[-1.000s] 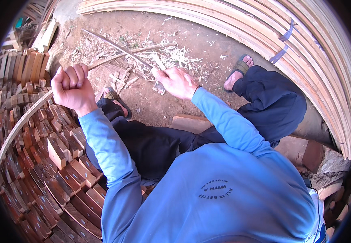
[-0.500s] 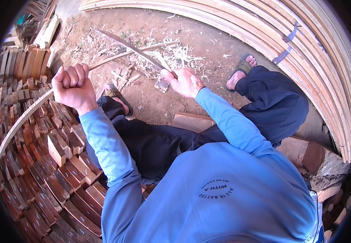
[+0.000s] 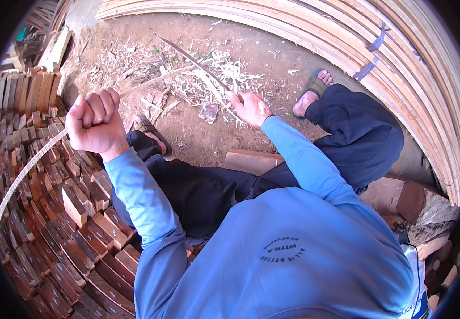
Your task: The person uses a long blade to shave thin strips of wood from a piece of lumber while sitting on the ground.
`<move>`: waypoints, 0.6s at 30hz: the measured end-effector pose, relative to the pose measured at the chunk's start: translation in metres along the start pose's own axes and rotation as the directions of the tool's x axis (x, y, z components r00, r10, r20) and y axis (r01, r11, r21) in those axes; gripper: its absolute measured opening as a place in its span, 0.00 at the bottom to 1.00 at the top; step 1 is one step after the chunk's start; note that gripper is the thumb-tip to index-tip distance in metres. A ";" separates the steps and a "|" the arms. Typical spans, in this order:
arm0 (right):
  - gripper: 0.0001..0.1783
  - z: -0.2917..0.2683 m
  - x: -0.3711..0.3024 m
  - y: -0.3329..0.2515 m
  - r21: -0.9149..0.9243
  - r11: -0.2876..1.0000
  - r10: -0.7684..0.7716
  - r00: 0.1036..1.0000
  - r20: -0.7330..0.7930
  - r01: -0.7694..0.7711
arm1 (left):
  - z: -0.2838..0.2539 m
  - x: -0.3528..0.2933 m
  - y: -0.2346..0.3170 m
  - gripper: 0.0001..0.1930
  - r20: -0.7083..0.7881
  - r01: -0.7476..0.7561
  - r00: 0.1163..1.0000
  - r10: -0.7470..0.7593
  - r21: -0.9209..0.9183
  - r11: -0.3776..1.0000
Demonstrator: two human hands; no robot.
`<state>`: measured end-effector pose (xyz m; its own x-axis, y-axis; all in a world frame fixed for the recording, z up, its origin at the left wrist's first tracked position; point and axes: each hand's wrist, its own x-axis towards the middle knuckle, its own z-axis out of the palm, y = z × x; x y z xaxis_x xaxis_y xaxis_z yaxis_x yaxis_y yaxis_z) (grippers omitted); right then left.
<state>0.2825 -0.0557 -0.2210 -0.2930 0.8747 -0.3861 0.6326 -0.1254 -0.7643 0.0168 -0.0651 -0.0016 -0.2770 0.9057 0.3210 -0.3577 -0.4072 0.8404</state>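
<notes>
My left hand (image 3: 98, 125) is closed in a fist around a long thin wooden strip (image 3: 23, 169). The strip bends down to the left rim behind the fist. Its other end runs ahead to the right, toward the blade. In my right hand (image 3: 251, 108) is a long-bladed knife (image 3: 193, 63), its handle hidden by the fingers. The dark blade points up and left, crossing the strip's far end; whether they touch I cannot tell. Pale thin shavings (image 3: 216, 91) show beside the blade and close to my right fingers.
Shavings and chips (image 3: 171, 85) litter the dirt floor between my sandalled feet. Many stacked wooden blocks (image 3: 76, 244) fill the left side. Long planks (image 3: 315, 26) curve along the far and right side. A brick-like block (image 3: 252, 161) lies by my legs.
My right hand has shifted slightly right, and the knife's tip has swung to the right along the strip. More pale shaving shows beside the blade. The left fist keeps its hold, nearly still.
</notes>
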 end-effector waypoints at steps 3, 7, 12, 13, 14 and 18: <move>0.33 0.013 0.013 0.009 -0.099 0.995 -0.003 0.998 -0.068 -0.004 | 0.005 0.001 0.001 0.23 -0.071 -0.001 0.997 0.002 0.008 1.000; 0.33 0.011 0.006 -0.008 -0.174 0.984 0.018 0.993 -0.118 -0.039 | 0.002 0.001 0.004 0.23 -0.151 0.006 0.988 -0.003 0.021 1.000; 0.32 -0.009 0.002 -0.019 -0.311 0.950 0.000 0.995 -0.103 -0.033 | 0.007 -0.002 0.004 0.23 -0.167 0.004 0.986 0.001 0.032 0.999; 0.33 -0.016 -0.003 -0.023 -0.302 0.952 0.025 0.997 -0.069 -0.045 | 0.007 -0.002 0.004 0.23 -0.172 0.004 0.985 0.001 0.031 1.000; 0.34 -0.019 -0.003 -0.024 -0.321 0.946 0.023 0.997 -0.075 -0.045 | 0.007 -0.002 0.003 0.23 -0.162 0.005 0.987 0.001 0.034 0.999; 0.36 -0.026 0.007 -0.016 -0.308 0.951 0.007 0.999 -0.047 -0.021 | 0.011 -0.003 0.000 0.23 -0.100 0.005 0.995 -0.001 0.036 0.999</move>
<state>0.2887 -0.0355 -0.1983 -0.2543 0.8949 -0.3666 0.8285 0.0061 -0.5599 0.0268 -0.0665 0.0026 -0.3647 0.8897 0.2747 -0.3269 -0.3985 0.8569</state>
